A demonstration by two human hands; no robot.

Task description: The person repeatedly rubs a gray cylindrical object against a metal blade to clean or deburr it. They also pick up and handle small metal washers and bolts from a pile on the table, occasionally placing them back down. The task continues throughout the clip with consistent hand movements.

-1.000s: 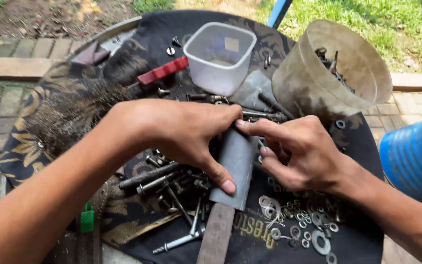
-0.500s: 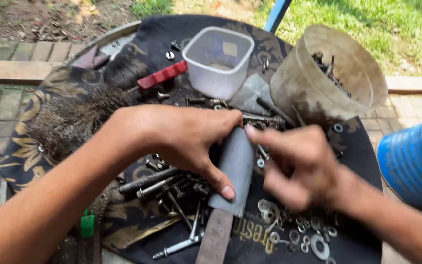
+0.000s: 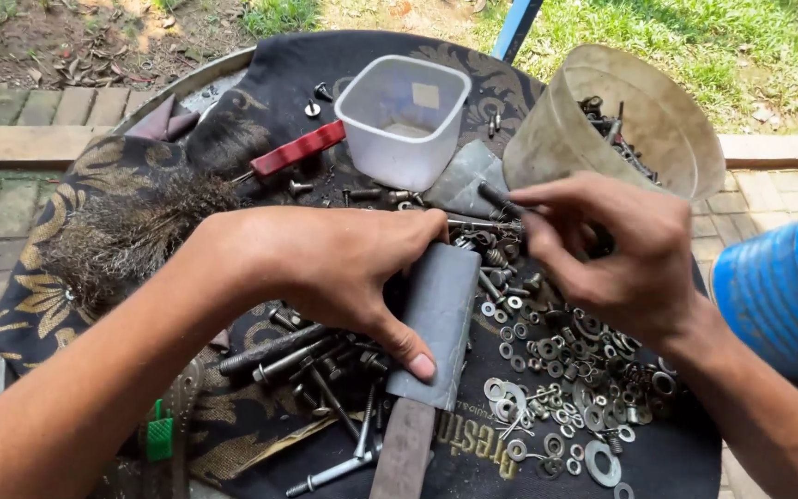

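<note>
Wire brush (image 3: 131, 231): matted grey-brown bristles, lying far left on the dark patterned cloth (image 3: 66, 305) that covers the round desk (image 3: 191, 79).

Left hand (image 3: 325, 268): fingers clenched over a flat grey blade-like tool (image 3: 436, 323), thumb pressed on its face, apparently to pin it steady; worn wooden handle toward the wearer.

Long bolts (image 3: 307, 360): dull steel, heaped under that hand.

Square translucent tub (image 3: 405, 115): plastic, upright, behind.

Right hand (image 3: 611, 259): fingertips pinching a dark slender bolt (image 3: 501, 199), just beside the tilted, grimy round container (image 3: 639, 115) holding more fasteners.

Washers and nuts (image 3: 565, 388): bright rings scattered beneath the right hand.
</note>
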